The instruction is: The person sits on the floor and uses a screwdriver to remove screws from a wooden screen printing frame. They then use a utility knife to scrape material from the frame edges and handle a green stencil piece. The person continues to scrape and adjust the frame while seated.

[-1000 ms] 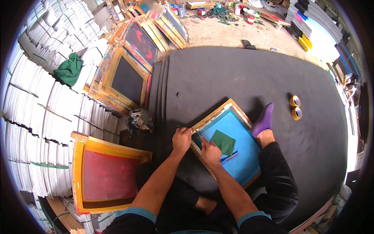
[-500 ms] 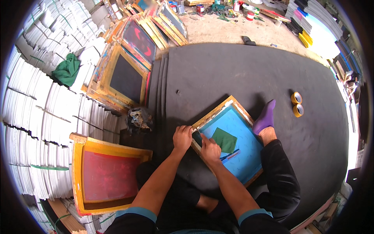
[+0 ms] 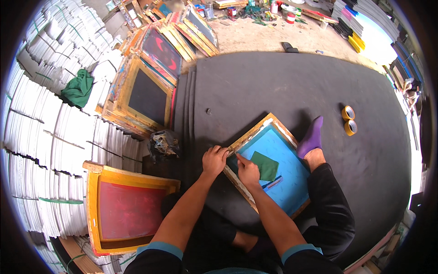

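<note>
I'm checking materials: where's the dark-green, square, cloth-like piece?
Head view: the green piece is on the blue surface inside the wooden frame, right of the right hand.

Tape rolls (image 3: 351,128); green cloth (image 3: 78,89) on white stacks (image 3: 34,109).

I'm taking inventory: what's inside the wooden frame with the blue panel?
On the blue panel are a green square and a slim blue-and-white item. The right hand covers part of the panel; anything beneath the green square is hidden.

Frame (image 3: 251,133) rough wood; floor sheet (image 3: 273,86) matt, fairly smooth.
</note>
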Action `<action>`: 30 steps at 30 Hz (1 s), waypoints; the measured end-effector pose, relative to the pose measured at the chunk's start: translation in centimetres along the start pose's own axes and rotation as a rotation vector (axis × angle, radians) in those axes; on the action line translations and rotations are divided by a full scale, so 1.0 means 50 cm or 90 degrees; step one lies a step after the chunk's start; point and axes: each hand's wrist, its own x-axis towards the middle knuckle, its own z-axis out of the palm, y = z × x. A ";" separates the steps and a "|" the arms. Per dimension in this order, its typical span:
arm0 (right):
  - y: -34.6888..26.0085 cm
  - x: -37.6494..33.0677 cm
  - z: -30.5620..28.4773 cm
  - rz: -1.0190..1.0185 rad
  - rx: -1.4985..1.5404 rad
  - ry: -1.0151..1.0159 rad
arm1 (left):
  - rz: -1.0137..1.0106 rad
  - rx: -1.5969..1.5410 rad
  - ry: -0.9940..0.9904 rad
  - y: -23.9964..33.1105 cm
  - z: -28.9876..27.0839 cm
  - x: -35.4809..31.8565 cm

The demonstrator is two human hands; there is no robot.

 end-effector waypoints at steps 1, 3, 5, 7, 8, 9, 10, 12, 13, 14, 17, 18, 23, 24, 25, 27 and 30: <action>0.004 -0.006 -0.007 0.002 0.006 0.004 | 0.020 0.016 0.002 0.001 0.001 0.001; 0.014 -0.014 -0.018 -0.020 0.020 0.041 | 0.055 0.046 0.003 0.003 0.005 0.005; 0.025 -0.027 -0.020 -0.068 0.036 0.103 | 0.084 0.075 0.000 -0.002 0.015 0.006; 0.021 -0.058 -0.024 -0.064 0.003 0.121 | 0.053 0.044 -0.020 -0.007 0.018 0.010; 0.017 -0.076 -0.026 -0.061 -0.016 0.131 | 0.037 0.027 -0.031 -0.007 0.019 0.013; 0.026 -0.088 -0.019 -0.084 -0.025 0.150 | 0.005 0.005 -0.062 -0.005 0.021 0.019; 0.039 -0.099 -0.008 -0.107 -0.034 0.170 | -0.028 -0.018 -0.092 -0.004 0.023 0.026; 0.051 -0.116 0.005 -0.129 -0.039 0.186 | -0.073 -0.046 -0.126 -0.004 0.024 0.027; 0.057 -0.121 0.009 -0.131 -0.038 0.188 | -0.081 -0.056 -0.127 -0.003 0.026 0.028; 0.058 -0.124 0.012 -0.133 -0.037 0.189 | -0.090 -0.066 -0.127 -0.003 0.026 0.029; 0.057 -0.129 0.015 -0.125 -0.029 0.189 | -0.109 -0.077 -0.134 -0.005 0.026 0.028; 0.057 -0.129 0.016 -0.128 -0.029 0.191 | -0.110 -0.080 -0.131 -0.006 0.027 0.027; 0.061 -0.127 0.018 -0.123 -0.011 0.189 | -0.123 -0.086 -0.112 -0.012 0.038 0.023; 0.062 -0.129 0.018 -0.123 -0.013 0.186 | -0.113 -0.098 -0.102 -0.011 0.036 0.020; 0.063 -0.132 0.017 -0.123 -0.016 0.183 | -0.104 -0.110 -0.091 -0.012 0.032 0.015; 0.057 -0.128 0.011 -0.121 -0.011 0.186 | -0.072 -0.115 -0.072 -0.009 0.024 0.015; 0.052 -0.125 0.010 -0.121 -0.004 0.200 | -0.005 -0.082 -0.051 0.002 0.011 0.021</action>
